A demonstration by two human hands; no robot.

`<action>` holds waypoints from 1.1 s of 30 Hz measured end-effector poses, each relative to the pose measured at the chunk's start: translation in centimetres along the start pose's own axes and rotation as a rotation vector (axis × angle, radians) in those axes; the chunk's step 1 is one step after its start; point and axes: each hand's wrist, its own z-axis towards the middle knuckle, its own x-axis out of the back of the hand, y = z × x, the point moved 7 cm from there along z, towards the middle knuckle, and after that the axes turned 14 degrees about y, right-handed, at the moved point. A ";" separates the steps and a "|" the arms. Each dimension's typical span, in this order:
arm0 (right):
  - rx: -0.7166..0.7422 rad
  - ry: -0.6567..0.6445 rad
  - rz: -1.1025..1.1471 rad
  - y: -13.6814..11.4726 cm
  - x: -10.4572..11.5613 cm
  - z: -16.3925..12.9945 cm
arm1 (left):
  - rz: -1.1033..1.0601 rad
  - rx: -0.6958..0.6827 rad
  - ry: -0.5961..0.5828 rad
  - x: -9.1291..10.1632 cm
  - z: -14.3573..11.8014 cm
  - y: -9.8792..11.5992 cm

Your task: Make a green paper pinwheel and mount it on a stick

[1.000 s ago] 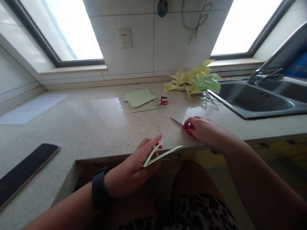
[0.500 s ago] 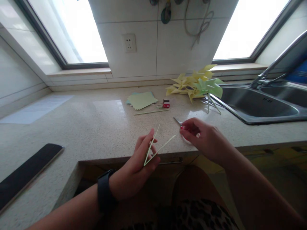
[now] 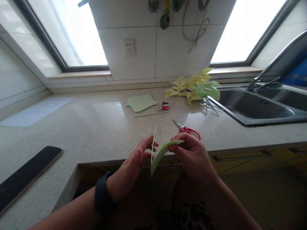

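Both hands hold one folded pale green paper [image 3: 160, 154] just in front of the counter's front edge. My left hand [image 3: 134, 164], with a dark watch on its wrist, pinches the upright flap. My right hand [image 3: 192, 156] grips the other flap, which spreads to the right. Red-handled scissors [image 3: 187, 129] lie on the counter just beyond my right hand, untouched.
A stack of green sheets [image 3: 141, 102], a thin paper strip [image 3: 151, 114], a small red box [image 3: 165, 106] and a heap of yellow and green paper pinwheels [image 3: 194, 87] lie further back. A steel sink [image 3: 254, 107] is at right. A black phone [image 3: 26, 174] lies at left.
My right hand has let go of the scissors, which stay on the counter, and has come left to grip the green paper. The paper's flaps have been pulled apart.
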 end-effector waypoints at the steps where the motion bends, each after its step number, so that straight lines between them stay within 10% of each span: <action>1: 0.021 0.022 -0.023 -0.1 0.2 0.0 | -0.014 0.029 0.054 0.2 0.3 -0.2; 20: 0.303 0.128 -0.059 -0.7 0.9 -1.1 | 0.128 -0.088 0.430 1.8 1.8 1.9; 33: 0.176 0.114 -0.009 0.2 0.4 -1.5 | 0.276 -0.184 0.505 2.5 1.4 2.6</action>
